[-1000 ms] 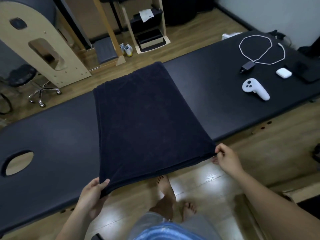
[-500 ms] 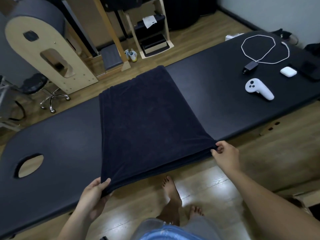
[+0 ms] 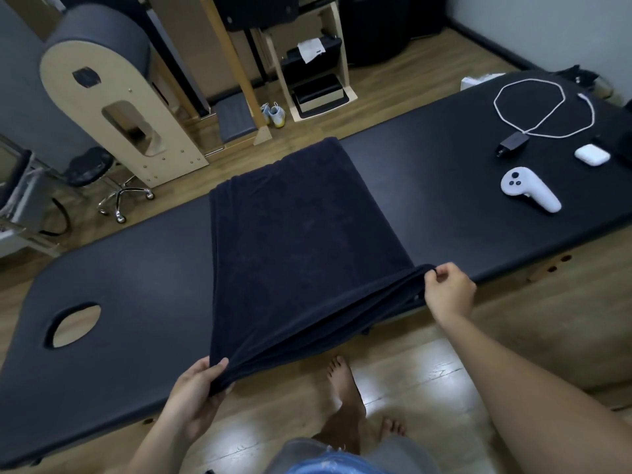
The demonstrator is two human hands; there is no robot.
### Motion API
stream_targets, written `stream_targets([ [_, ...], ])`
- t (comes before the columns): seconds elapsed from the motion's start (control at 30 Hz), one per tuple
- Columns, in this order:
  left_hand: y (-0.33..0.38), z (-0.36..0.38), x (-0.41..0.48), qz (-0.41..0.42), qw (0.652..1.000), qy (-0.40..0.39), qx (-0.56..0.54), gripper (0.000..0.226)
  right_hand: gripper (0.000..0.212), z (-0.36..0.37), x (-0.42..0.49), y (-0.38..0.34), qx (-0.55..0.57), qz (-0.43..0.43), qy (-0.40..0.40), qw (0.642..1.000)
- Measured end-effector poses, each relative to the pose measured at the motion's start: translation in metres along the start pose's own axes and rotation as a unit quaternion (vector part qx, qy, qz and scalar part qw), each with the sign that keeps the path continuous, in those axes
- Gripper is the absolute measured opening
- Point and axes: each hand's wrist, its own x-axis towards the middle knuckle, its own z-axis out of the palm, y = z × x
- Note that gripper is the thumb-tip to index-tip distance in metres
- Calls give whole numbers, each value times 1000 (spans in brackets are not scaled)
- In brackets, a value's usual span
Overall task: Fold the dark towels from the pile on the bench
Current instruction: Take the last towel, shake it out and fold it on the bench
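Observation:
A dark navy towel [image 3: 301,241] lies across the black padded bench [image 3: 130,295], doubled over in layers, its near edge lifted off the bench. My left hand [image 3: 195,388] grips the near left corner of the towel. My right hand [image 3: 448,290] pinches the near right corner at the bench's front edge. The far end of the towel hangs over the bench's back edge. No pile of towels is in view.
On the bench's right end lie a white controller [image 3: 530,189], a white earbud case [image 3: 592,155], and a white cable [image 3: 543,107] with a black charger [image 3: 513,143]. A face hole [image 3: 75,325] opens at the left end. My bare feet [image 3: 345,395] stand on the wooden floor.
Both hands have raised the towel's near edge and carried it slightly forward over the bench. The layers now sag between the two held corners.

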Motion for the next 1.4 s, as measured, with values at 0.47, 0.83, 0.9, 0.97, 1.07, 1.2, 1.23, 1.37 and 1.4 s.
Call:
stream_targets([
  [0.47,-67,-25,23,-6,992,76,101,10,20,-44,-26,64,-4,102,-277,955],
  [0.83,-118,-36,14,-16,971,55,230,25,21,-76,-49,93,-13,158,-298,941],
  [0.9,-118,-35,11,-11,966,56,254,35,22,-76,-52,99,-35,150,-295,943],
  [0.97,-120,-33,5,-8,961,46,274,43,20,-76,-58,103,-50,146,-292,944],
  [1.07,-125,-29,-2,-26,965,45,255,43,11,-74,-68,103,-62,139,-282,947],
  [1.2,-122,-35,-6,-38,990,18,138,39,20,-70,-67,97,-52,136,-250,957],
  [1.23,-119,-39,-7,-34,993,14,115,49,24,-70,-64,94,-53,143,-253,955],
  [1.37,-110,-56,-13,7,994,-19,103,79,39,-81,-46,89,-54,166,-303,937],
  [1.4,-109,-57,-16,13,993,-31,114,79,39,-83,-46,90,-57,174,-318,930],
])
